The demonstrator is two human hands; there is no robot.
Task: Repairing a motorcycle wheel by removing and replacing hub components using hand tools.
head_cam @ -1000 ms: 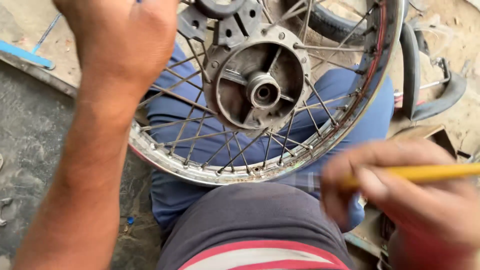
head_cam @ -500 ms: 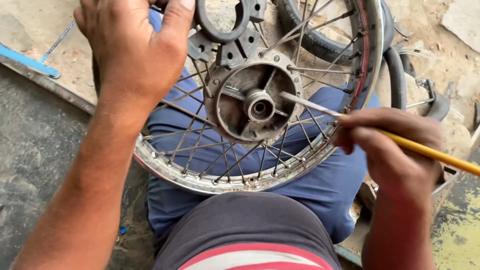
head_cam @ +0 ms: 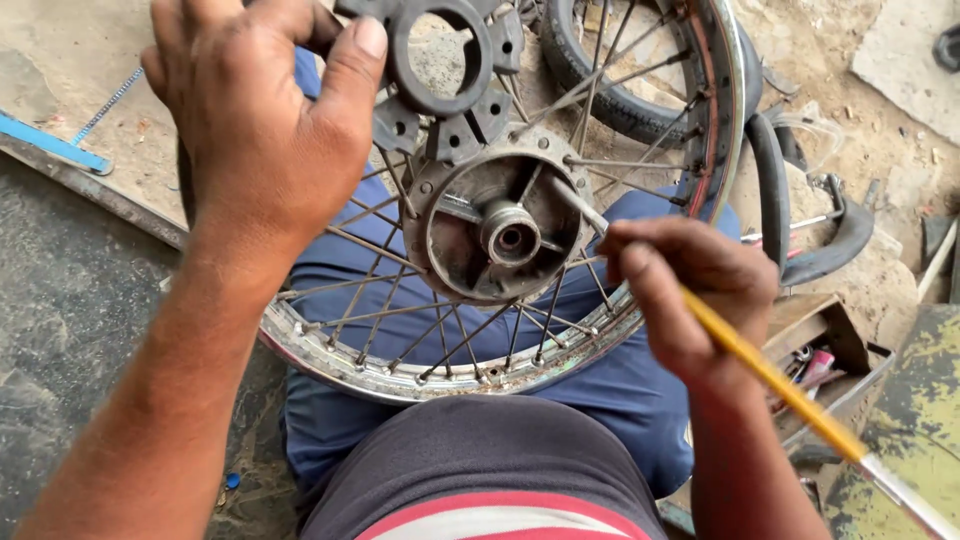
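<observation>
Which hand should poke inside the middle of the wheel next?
Probably the right hand: it holds the yellow-handled tool, whose metal end already reaches into the hub. The left hand is gripping the dark toothed ring.

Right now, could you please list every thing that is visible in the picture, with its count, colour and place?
spoked wheel: one, silver rim with rust, resting on the person's lap
hub: one, grey metal drum, at the wheel's centre
toothed rubber piece: one, dark grey, above the hub, beside the left thumb
brush: one, yellow handle with metal ferrule, its tip reaching into the hub
tyre: one, black, on the ground behind the wheel
tool tray: one, brown, on the ground at right, with small tools inside
blue strip: one, blue, on the ground at far left
trousers: blue, under the wheel
left hand: one, gripping the wheel's upper left
right hand: one, holding the brush
</observation>
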